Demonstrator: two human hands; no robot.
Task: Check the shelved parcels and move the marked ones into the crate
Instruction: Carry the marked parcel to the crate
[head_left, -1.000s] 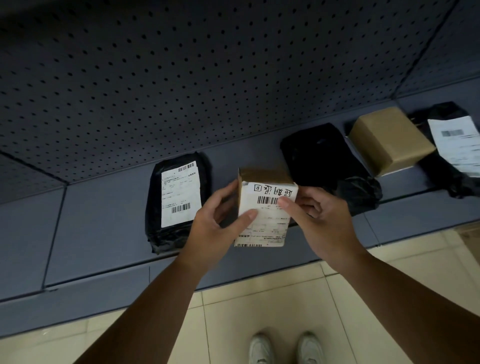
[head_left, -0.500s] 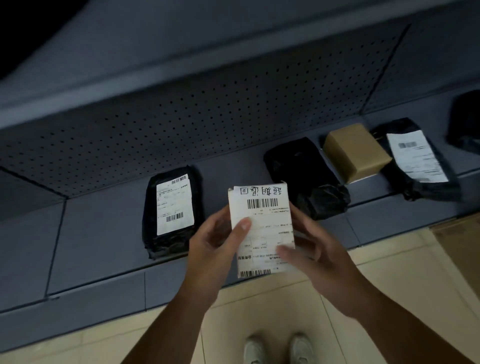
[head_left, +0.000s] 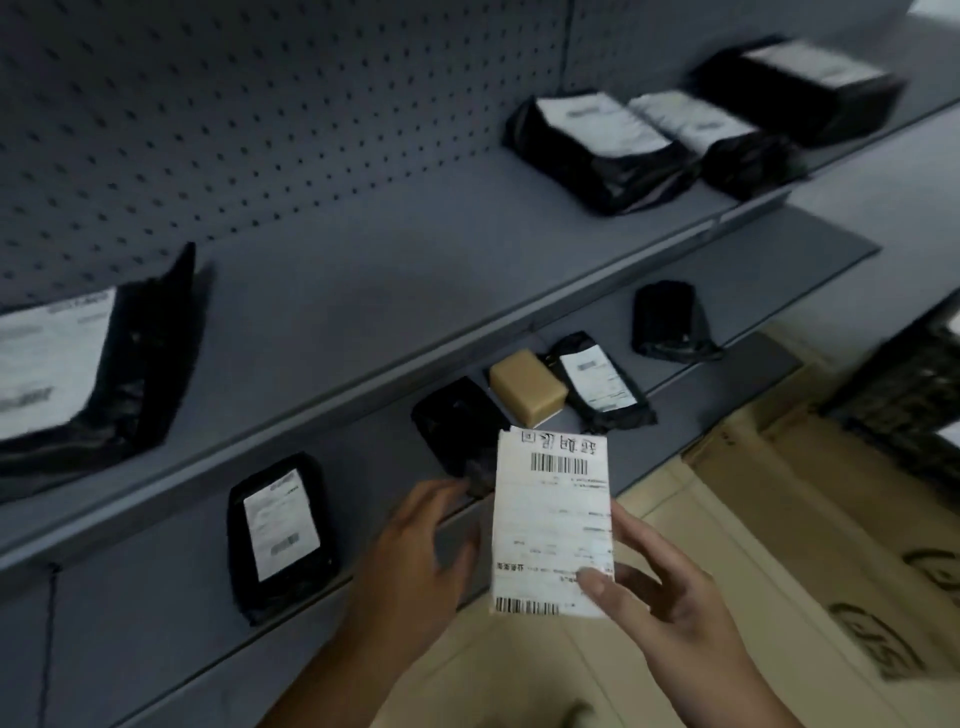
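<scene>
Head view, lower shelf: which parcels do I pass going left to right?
Labelled black mailer → plain black mailer → brown cardboard box → second labelled black mailer → far plain black mailer. The right hand holds the white-labelled parcel in front of them.

Marked parcel (head_left: 553, 519): white label face, black barcodes near top and bottom, black handwritten characters along top edge, faint grey print.
Pegboard back panel (head_left: 260, 130): dark blue-grey, regular grid of small dark holes.
Shelves (head_left: 363, 291): plain matt blue-grey.
Labelled poly-bag parcel (head_left: 280, 535): glossy black, white label, grey-black barcode.
Unlabelled poly-bag parcel (head_left: 457, 426): plain black.
Small box (head_left: 527, 392): plain tan-brown.
Flattened cardboard (head_left: 805, 545): tan, dark printed logos.
Crate (head_left: 904, 395): black, lattice pattern.
Floor (head_left: 519, 675): beige.
</scene>
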